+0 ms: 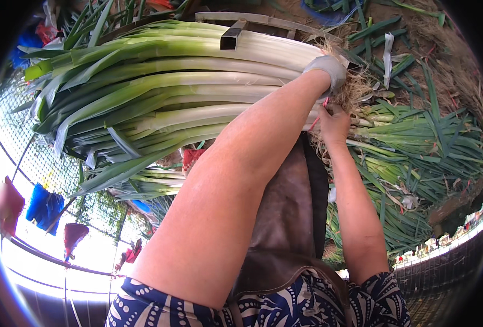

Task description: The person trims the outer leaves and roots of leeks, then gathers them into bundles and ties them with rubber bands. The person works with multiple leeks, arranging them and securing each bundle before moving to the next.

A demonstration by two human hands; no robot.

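Observation:
A large bundle of leeks (198, 82) lies across the frame ahead of me, green leaves to the left, white shanks and roots to the right. My left hand (328, 72), in a pale grey glove, rests at the root end of the shanks; its fingers are mostly hidden. Just nearer to me, my bare right hand (335, 122) is closed, pinching a thin pink-red tie (319, 116) beside the lowest shanks. Stringy roots (356, 82) hang around both hands.
A square metal tube (232, 39) juts over the bundle's far side, by a curved wooden rail (263, 19). Piles of green leeks (421, 141) cover the ground at right. Netting (28, 120) and coloured bags (45, 207) are at left. A brown apron (282, 201) hangs before me.

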